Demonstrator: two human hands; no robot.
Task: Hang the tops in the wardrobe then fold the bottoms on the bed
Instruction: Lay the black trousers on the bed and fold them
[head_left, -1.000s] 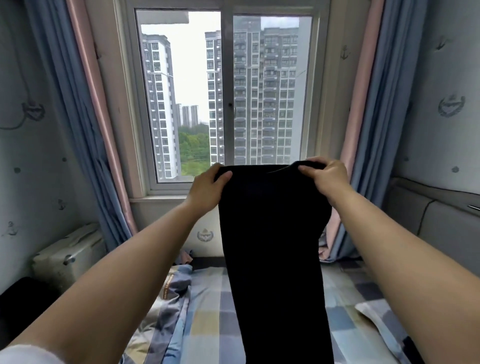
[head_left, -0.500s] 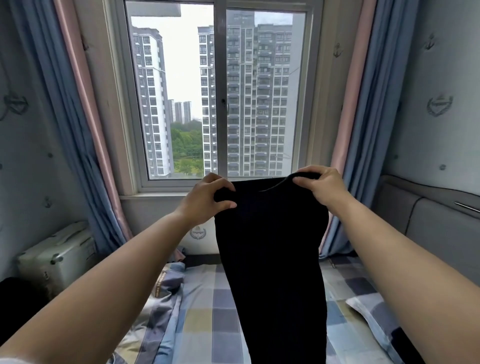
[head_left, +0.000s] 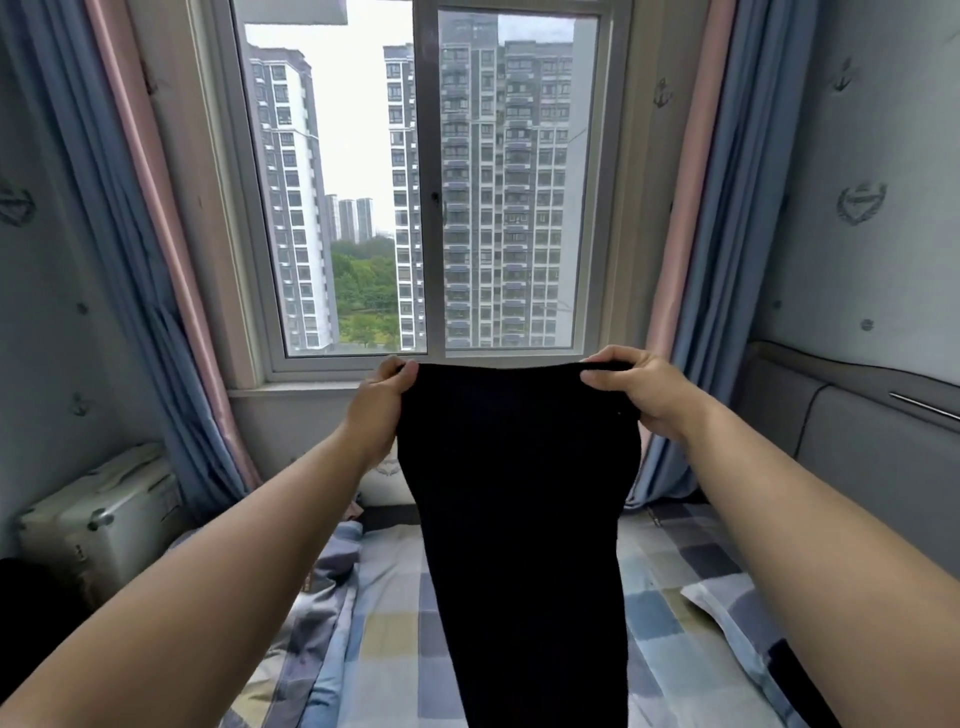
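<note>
Two hands carry your dark trousers (head_left: 519, 519): left hand (head_left: 382, 400) and right hand (head_left: 631, 392) each pinch a waistband corner. Their long axis hangs straight down from your grip over the bed (head_left: 384, 639), both hands level.

Two bare forearms come into the view from the bottom corners, and both are long and smooth. They carry no sleeve in the visible part, no watch, no bracelet. The left hand (head_left: 382, 400) has no ring or glove, with short plain nails on the fingers. The right hand (head_left: 631, 392) is also bare, without ring or glove, and its knuckles and thumb show clearly below the window (head_left: 431, 182).
</note>
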